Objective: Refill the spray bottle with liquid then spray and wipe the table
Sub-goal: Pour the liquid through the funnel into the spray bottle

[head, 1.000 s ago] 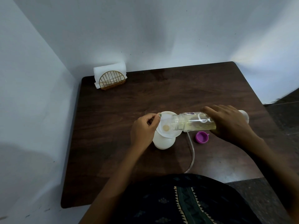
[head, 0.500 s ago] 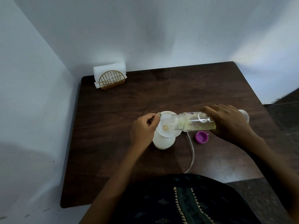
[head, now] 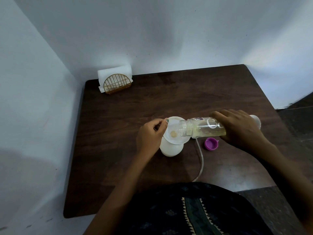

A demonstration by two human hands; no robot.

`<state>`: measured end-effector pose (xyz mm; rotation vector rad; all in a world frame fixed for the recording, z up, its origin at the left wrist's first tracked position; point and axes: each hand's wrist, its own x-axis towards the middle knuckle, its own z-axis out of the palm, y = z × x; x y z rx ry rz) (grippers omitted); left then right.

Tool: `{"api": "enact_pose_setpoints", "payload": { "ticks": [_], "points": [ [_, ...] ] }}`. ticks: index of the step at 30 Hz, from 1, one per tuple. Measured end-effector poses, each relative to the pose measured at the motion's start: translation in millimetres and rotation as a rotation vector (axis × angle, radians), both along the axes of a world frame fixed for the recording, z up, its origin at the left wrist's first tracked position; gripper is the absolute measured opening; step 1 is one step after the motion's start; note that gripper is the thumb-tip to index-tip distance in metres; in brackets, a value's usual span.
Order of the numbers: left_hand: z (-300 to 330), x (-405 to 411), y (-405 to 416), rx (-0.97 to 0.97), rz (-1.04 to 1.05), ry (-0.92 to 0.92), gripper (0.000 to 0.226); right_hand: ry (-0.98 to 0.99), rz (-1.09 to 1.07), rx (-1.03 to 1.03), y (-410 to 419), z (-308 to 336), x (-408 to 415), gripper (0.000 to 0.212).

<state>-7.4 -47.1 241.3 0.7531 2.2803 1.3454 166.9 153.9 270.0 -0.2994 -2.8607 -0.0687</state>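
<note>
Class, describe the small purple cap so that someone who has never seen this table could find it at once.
Start at the dark wooden table. Find the clear bottle held sideways by the right hand; the purple cap lies just below it, open side up. It is the only brightly coloured thing there.

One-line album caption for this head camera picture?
Right hand tips clear bottle into funnel steadied by left hand.

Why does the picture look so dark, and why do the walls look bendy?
In the head view, dim light leaves the table and the left hand shadowy; a brighter patch falls on the wall at right; the wide lens curves the wall edges.
</note>
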Motion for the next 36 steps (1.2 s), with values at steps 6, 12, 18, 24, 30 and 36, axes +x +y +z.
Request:
{"api": "enact_pose_setpoints", "payload": {
  "ticks": [6,12,18,24,30,36],
  "points": [
    [-1.3,-0.5,0.1,-0.001,0.000,0.003,0.027,-0.005,0.003,-0.001,-0.6,1.0,-0.3,0.067],
    [-1.3,-0.5,-0.3,0.007,-0.004,0.005,0.030,-0.006,0.002,0.001,-0.1,0.9,-0.2,0.068],
    [0.4,-0.2,-0.7,-0.007,-0.003,0.014,0.027,-0.010,0.002,-0.004,-2.2,3.1,0.0,0.068],
    [0.7,0.1,-1.4,-0.008,-0.002,0.018,0.030,-0.017,-0.006,0.008,-1.9,3.7,-0.6,0.068],
    [2.1,0.9,-2.1,0.003,-0.003,0.013,0.035,-0.008,-0.010,0.012,-1.4,3.1,-0.4,0.062],
    [2.7,1.0,-2.2,-0.004,-0.007,0.019,0.027,-0.031,-0.010,-0.002,-1.8,4.2,0.0,0.066]
  ]
}}
